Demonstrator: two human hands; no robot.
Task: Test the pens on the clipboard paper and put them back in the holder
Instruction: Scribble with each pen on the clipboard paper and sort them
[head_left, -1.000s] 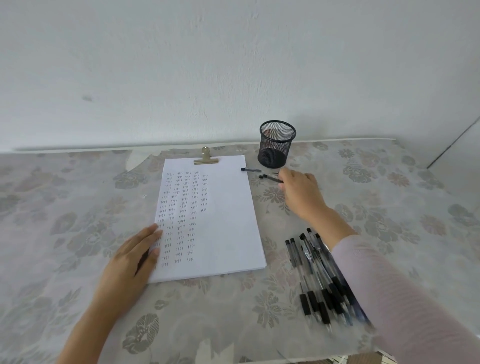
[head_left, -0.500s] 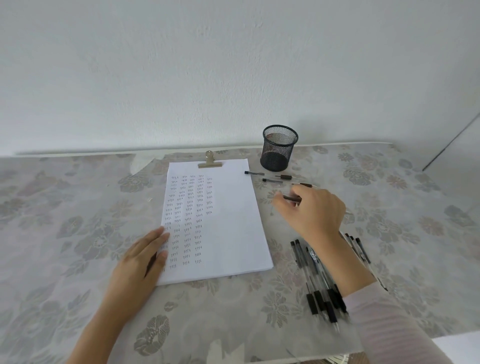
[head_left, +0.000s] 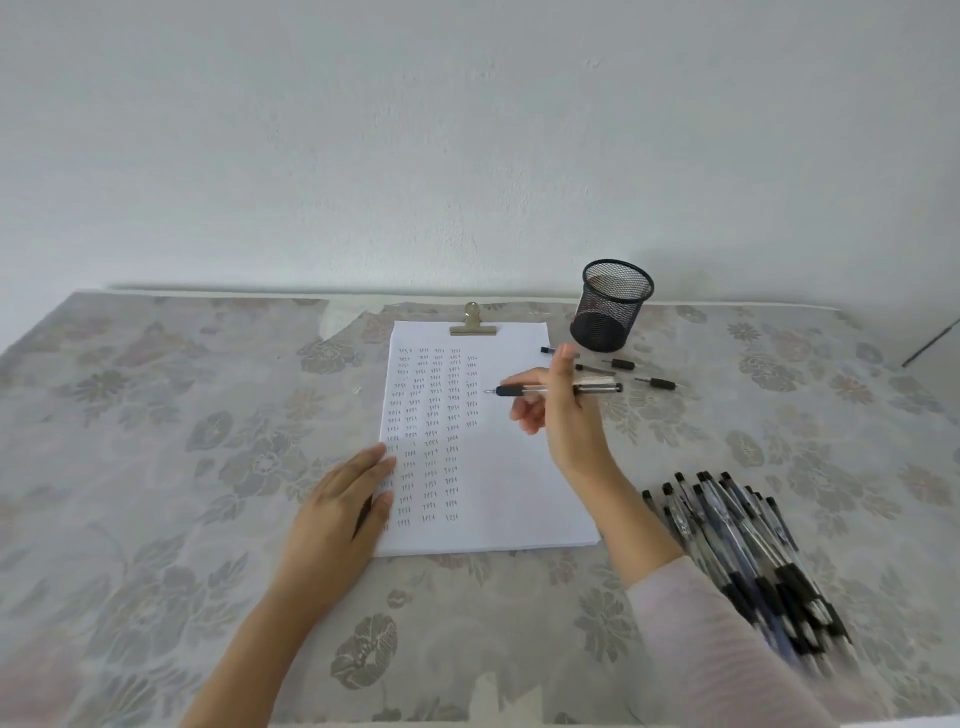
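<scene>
A table covered by a floral cloth (head_left: 156, 467) fills the lower half of the view; the cloth is pale grey-beige with large muted flowers and leaves in grey, tan and faint pink. Its far edge runs straight across, just in front of a plain white wall (head_left: 415, 156) that takes up the whole upper half. The wall has a slightly rough, painted texture with a few small marks. At the far right, a thin dark diagonal line (head_left: 930, 343) crosses the wall beside the table's corner.
</scene>
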